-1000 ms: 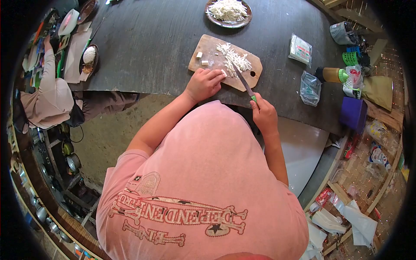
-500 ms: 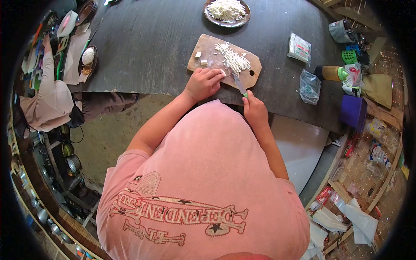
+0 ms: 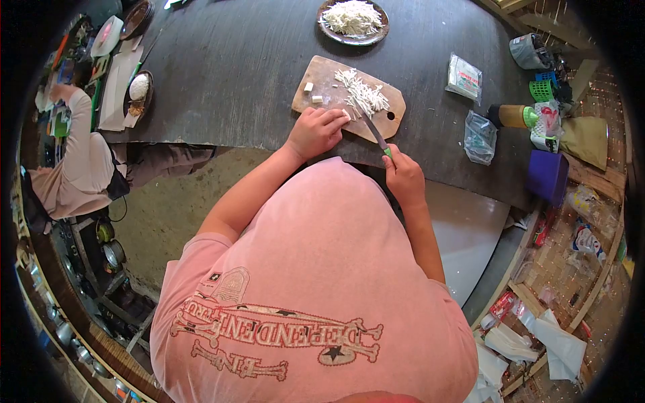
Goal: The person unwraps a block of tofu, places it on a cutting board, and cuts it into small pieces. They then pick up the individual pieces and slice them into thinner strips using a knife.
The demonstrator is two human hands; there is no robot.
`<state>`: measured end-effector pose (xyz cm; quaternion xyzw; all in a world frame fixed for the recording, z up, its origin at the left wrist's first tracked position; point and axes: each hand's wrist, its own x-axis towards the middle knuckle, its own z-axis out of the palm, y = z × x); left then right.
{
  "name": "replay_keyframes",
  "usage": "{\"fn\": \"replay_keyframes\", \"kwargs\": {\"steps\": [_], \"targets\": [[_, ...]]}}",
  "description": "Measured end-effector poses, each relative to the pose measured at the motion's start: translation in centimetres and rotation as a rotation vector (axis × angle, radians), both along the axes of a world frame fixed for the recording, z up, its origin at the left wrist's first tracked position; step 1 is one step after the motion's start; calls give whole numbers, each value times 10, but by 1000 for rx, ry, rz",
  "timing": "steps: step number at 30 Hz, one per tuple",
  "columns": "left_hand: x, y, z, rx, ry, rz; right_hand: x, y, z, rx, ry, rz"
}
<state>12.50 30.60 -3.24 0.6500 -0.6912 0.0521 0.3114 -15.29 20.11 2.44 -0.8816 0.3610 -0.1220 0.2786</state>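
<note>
My left hand (image 3: 316, 132) is closed at the near edge of a wooden cutting board (image 3: 316, 70), its fingertips pressing on a small white piece of food (image 3: 345, 114). In my right hand (image 3: 404, 176) is a knife (image 3: 374, 130) with a green handle; its blade slants over the board, tip at a pile of thin white strips (image 3: 366, 94). The blade sits to the right of the held piece. Two small white blocks (image 3: 308, 86) lie on the board's left part. Beyond the board stands a brown plate (image 3: 325, 32) heaped with similar white strips.
At left a co-worker's sleeve (image 3: 79, 127) reaches among kitchen items, near a dish with white food (image 3: 139, 87). To the right lie a plastic-wrapped packet (image 3: 463, 76), a clear plastic bag (image 3: 480, 137), a green-capped bottle (image 3: 514, 115) and a purple box (image 3: 547, 176).
My right hand has moved slightly right and toward me, drawing the knife away from the held piece. My left hand stays put. The co-worker's hand has shifted toward their body.
</note>
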Motion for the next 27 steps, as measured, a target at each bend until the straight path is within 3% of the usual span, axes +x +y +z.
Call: {"fn": "replay_keyframes", "kwargs": {"steps": [7, 27], "targets": [[0, 0, 0, -16, 5, 4, 9, 4, 2, -72, 139, -3], [0, 1, -3, 6, 12, 4, 14, 5, 0, -125, 146, 38]]}}
